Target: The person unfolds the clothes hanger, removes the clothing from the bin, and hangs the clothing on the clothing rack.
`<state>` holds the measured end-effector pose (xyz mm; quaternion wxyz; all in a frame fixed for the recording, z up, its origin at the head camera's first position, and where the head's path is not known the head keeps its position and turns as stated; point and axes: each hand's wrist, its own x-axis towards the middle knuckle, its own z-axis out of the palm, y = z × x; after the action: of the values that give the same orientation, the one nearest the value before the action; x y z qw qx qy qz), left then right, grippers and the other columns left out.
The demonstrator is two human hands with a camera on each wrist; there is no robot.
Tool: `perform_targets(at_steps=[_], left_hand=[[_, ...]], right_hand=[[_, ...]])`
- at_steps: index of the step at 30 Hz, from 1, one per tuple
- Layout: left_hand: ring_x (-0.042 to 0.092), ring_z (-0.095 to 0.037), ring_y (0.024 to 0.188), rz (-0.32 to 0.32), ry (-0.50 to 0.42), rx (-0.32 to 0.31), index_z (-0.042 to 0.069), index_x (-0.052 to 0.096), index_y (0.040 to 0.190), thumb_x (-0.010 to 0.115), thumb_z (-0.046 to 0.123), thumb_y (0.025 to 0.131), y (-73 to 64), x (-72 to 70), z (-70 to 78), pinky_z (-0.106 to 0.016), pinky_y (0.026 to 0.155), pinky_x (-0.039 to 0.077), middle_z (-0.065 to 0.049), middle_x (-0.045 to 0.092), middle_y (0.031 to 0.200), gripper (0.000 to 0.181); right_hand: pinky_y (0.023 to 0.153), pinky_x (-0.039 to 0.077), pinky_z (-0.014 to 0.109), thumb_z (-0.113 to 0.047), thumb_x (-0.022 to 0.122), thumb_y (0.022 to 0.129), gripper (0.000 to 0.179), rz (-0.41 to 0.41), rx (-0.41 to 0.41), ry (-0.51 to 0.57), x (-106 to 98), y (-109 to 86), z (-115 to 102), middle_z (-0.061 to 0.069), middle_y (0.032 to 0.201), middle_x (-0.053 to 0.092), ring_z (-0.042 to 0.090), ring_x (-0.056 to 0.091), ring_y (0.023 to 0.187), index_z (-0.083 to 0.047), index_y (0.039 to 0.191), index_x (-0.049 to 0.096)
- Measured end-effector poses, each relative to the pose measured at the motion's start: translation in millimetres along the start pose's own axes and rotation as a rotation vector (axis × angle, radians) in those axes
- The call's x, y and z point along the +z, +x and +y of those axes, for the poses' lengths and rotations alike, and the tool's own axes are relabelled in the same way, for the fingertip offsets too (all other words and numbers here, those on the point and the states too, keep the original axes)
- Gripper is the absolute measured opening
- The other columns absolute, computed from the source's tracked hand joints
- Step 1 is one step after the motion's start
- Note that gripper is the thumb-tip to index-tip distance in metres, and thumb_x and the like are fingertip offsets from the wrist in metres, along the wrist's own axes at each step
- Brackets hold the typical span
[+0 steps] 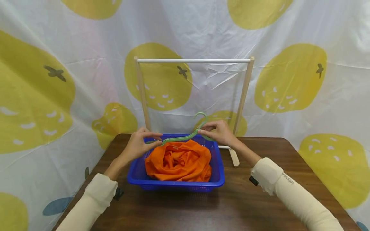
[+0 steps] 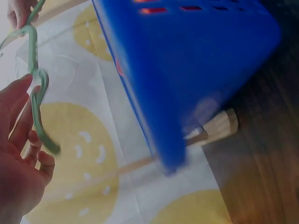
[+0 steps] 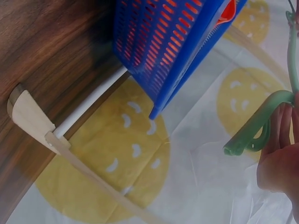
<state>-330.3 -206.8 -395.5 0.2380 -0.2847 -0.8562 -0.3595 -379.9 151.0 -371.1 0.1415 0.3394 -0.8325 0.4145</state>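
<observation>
Holding one green hanger (image 1: 182,138) with both hands here, right above the far part of a blue plastic basket (image 1: 176,183). The left hand (image 1: 138,144) has the hanger's left end in a pinch, thumb and fingers closed down to about the thickness of the plastic, with the other fingers loosely bent in the left wrist view. The right hand (image 1: 221,133) pinches it close to the neck, just under the hook, also closed down on it. Hook points up and curls over to the left, and the hanger's left arm slopes down toward the left hand. Can't tell if any of it touches what's underneath.

As for the basket, it's got an orange cloth (image 1: 179,162) in it, bunched into a loose swirl with folds in the middle and a small pale patch near its far edge. The cloth fills most of the basket and sits fairly high, with some blue floor showing at the near left corner. Sides are full of slots, and you can see orange through them from the right wrist view.

Basket sits on a dark wood table (image 1: 260,186). Just behind is a rack (image 1: 193,60) with wooden posts and a white top bar, its right foot showing to the right of the basket.
</observation>
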Motion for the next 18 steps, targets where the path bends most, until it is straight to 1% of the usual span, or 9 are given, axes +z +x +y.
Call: perform_targets(at_steps=[2,4,7,9,12,15,18], left_hand=[[0.054,-0.023,0.083,-0.023,-0.02,-0.017,0.013,0.083,0.109,0.089,0.02,0.084,4.1,5.8,3.3,-0.033,0.07,0.04,0.001,0.066,0.088,0.027],[0.054,-0.025,0.082,-0.043,-0.019,-0.027,0.013,0.084,0.109,0.089,0.021,0.084,7.8,11.6,6.7,-0.033,0.07,0.04,0.0,0.062,0.087,0.027],[0.05,-0.023,0.078,-0.066,-0.011,-0.031,0.014,0.084,0.107,0.089,0.022,0.084,11.9,19.3,10.8,-0.032,0.067,0.039,-0.003,0.056,0.084,0.025],[0.046,-0.019,0.075,-0.073,-0.005,-0.027,0.014,0.085,0.104,0.088,0.021,0.085,13.3,22.9,12.8,-0.031,0.066,0.037,-0.007,0.054,0.083,0.021],[0.044,-0.017,0.075,-0.067,-0.003,-0.026,0.015,0.085,0.1,0.087,0.02,0.086,14.2,25.4,14.3,-0.031,0.065,0.036,-0.008,0.055,0.083,0.015],[0.046,-0.017,0.076,-0.05,-0.003,-0.028,0.015,0.086,0.098,0.087,0.021,0.086,14.4,24.7,15.0,-0.031,0.065,0.037,-0.008,0.058,0.085,0.014],[0.049,-0.017,0.078,-0.033,-0.015,-0.047,0.016,0.086,0.098,0.087,0.022,0.086,14.4,22.3,14.0,-0.033,0.068,0.039,-0.01,0.061,0.087,0.013]], right_hand=[[0.073,0.058,0.03,-0.023,0.083,0.092,0.014,-0.009,0.001,0.012,2.5,1.4,-0.8,0.0,0.089,0.079,0.016,0.075,0.08,-0.012,0.1,0.084],[0.073,0.058,0.03,-0.024,0.082,0.092,0.014,-0.017,0.004,0.018,5.2,2.5,-1.4,0.0,0.089,0.079,0.015,0.074,0.08,-0.013,0.101,0.084],[0.072,0.058,0.031,-0.023,0.083,0.091,0.014,-0.031,0.001,0.021,9.2,4.0,-2.0,-0.001,0.088,0.079,0.014,0.073,0.078,-0.012,0.101,0.083],[0.072,0.058,0.032,-0.021,0.083,0.091,0.014,-0.04,-0.005,0.018,11.0,4.4,-2.8,0.0,0.088,0.079,0.014,0.073,0.078,-0.011,0.1,0.083],[0.073,0.058,0.034,-0.019,0.083,0.09,0.015,-0.062,-0.026,-0.012,10.8,4.3,-4.0,0.001,0.089,0.079,0.015,0.074,0.081,-0.008,0.1,0.082],[0.074,0.058,0.036,-0.017,0.084,0.089,0.017,-0.087,-0.047,-0.05,7.3,1.6,-2.6,0.002,0.091,0.079,0.017,0.074,0.084,-0.007,0.103,0.08],[0.076,0.058,0.039,-0.017,0.085,0.089,0.019,-0.101,-0.057,-0.087,1.4,-3.5,1.8,0.0,0.092,0.079,0.018,0.073,0.087,-0.008,0.105,0.081]])
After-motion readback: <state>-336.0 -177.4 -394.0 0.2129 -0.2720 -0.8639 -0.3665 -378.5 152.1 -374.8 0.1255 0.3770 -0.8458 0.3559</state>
